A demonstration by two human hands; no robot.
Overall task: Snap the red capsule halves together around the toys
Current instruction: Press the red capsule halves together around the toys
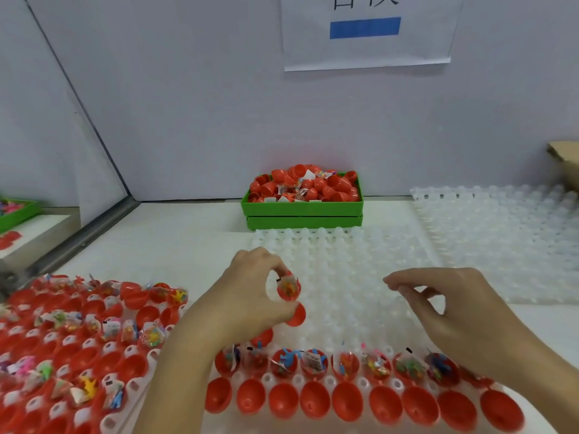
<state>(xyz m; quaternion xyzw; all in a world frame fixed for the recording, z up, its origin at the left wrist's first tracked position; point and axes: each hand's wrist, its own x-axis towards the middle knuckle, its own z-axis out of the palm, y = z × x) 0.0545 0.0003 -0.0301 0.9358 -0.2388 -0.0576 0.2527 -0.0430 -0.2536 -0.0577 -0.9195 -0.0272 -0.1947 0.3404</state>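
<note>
Left hand point(250, 296) grip pinches toy-filled red capsule half point(289, 288) above white tray point(344, 277); right hand point(445, 308) loosely curled, grasping nothing. Light, stiff, slippery shell: hold near rim, press your halves squarely.

Left hand point(250, 292) pinches a toy-filled red capsule half point(288, 288) (right hand point(445, 305) empty).

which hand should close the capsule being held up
Left. The left hand already pinches the toy-filled red half, with another half beside its fingers; the right hand holds nothing.
</note>
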